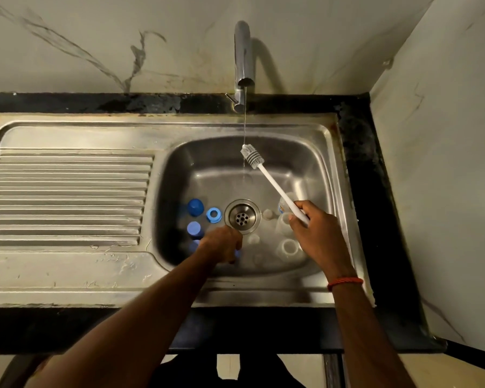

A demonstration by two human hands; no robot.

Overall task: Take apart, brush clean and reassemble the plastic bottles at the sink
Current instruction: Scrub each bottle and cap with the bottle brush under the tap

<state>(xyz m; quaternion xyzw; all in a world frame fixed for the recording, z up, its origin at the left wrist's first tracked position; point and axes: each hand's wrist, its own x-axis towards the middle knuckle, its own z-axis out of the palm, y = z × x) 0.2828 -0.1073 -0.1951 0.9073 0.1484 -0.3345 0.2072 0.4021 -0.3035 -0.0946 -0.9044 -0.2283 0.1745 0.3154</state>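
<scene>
Several blue caps (195, 207) lie loose at the basin's left and clear bottles (287, 247) right of the drain (242, 216). A careless reach could knock these light pieces about, and the wet brush (266, 175) could slip or spray water from the tap (242, 57). The left hand (221, 243) reaches down near the drain, fingers curled, grip impossible to tell; the right hand (317, 231) clamps the brush handle, its head angled far-left into the stream.
</scene>
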